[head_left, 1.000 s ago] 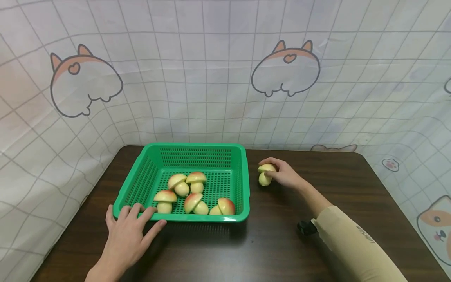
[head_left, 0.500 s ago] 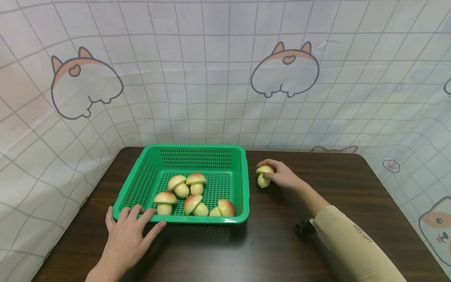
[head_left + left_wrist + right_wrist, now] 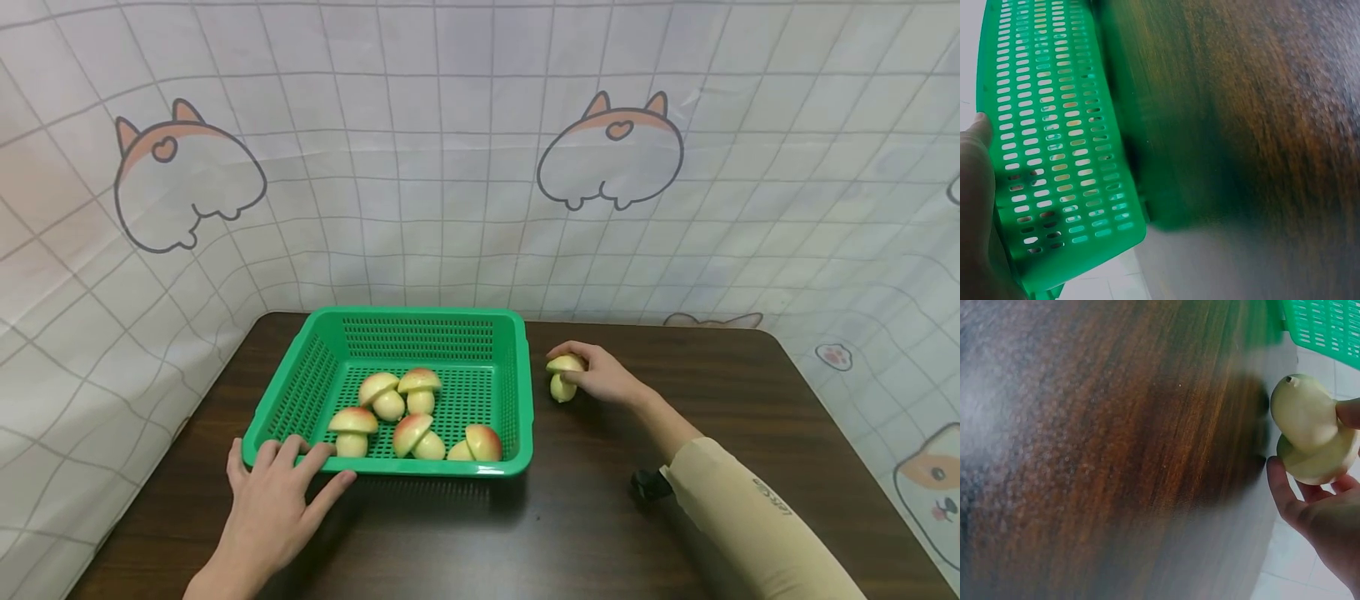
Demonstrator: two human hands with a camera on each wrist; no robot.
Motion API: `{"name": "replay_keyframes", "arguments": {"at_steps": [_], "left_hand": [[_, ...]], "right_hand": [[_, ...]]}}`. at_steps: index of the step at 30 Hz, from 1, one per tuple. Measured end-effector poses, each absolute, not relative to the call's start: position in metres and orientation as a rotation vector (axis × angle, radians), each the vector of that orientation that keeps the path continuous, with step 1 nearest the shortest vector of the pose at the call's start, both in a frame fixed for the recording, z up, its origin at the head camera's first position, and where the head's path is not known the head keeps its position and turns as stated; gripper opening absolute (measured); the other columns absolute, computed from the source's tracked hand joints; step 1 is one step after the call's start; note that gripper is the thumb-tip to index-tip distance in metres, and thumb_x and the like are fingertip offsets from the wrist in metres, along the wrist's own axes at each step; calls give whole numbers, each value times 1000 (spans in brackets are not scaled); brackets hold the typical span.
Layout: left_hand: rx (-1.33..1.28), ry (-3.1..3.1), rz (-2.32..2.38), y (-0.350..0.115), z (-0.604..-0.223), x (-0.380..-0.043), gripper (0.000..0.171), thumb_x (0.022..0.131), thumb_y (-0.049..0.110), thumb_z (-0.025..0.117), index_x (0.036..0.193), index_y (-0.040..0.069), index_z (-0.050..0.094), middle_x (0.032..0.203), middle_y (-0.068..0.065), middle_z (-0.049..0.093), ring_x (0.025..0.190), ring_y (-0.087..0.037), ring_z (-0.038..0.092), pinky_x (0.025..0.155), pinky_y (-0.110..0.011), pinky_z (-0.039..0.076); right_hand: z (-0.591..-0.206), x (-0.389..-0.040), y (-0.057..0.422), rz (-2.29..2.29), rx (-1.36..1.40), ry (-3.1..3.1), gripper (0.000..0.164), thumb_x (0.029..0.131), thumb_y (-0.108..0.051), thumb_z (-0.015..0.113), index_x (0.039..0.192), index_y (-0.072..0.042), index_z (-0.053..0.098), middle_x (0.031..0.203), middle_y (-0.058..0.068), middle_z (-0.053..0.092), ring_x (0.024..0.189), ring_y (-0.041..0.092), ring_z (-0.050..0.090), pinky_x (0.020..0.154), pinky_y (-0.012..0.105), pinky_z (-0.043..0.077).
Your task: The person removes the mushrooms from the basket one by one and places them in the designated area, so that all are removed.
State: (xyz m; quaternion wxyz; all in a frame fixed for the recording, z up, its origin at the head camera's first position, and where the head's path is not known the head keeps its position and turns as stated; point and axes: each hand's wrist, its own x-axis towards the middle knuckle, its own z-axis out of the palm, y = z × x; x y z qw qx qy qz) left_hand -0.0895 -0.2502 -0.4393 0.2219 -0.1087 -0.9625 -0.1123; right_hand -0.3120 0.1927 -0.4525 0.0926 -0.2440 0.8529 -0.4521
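Observation:
A green plastic basket [image 3: 408, 467] stands on the left half of the table. At its near left corner my left hand [image 3: 270, 500] holds the rim, fingers over the edge and thumb along the outside. The left wrist view shows that thumb by the slotted basket wall [image 3: 1054, 144]. Right of the basket, my right hand [image 3: 603, 375] pinches a pale yellow toy mushroom [image 3: 562, 387] by its cap. In the right wrist view the toy mushroom [image 3: 1304, 412] has its stem end towards the camera, between thumb and fingers.
Several red-and-yellow toy mushrooms [image 3: 352, 432] lie in the basket. Beneath my right forearm a small black object [image 3: 651, 485] is partly hidden by the sleeve [image 3: 720, 492]. A white gridded cloth [image 3: 450, 167] hangs behind the dark wooden table [image 3: 465, 542].
My right hand, with the toy mushroom in it, has shifted only very slightly. The left hand stays on the basket rim; the whole view has moved a little.

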Motion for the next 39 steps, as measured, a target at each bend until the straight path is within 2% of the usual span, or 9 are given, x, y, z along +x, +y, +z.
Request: {"name": "replay_keyframes", "arguments": {"at_steps": [25,33,39], "left_hand": [[-297,-2661,-307,-250,-439,-88,42,94,55,68,112,17,69,104,-10,59,100,-40,52,102,-86,9],[-294,-2666,-310,-250,-440,-88,42,94,55,68,113,17,69,104,-10,58,101,-40,52,102,-86,9],[-299,-2667,-311,-250,-438,-90,42,95,55,67,113,17,69,105,-10,58,102,-39,52,103,-85,9]], "right_hand": [[-453,-310,200,-1316,-718,2561,36,98,-2,60,134,1,61,121,18,63,92,25,58,78,39,50],[-454,-309,201,-1319,-721,2564,45,99,-6,65,143,-2,55,129,18,61,100,27,60,83,40,50],[-452,-306,203,-1327,-725,2571,52,100,-10,67,148,-2,50,141,20,56,116,33,59,92,44,49]]}}
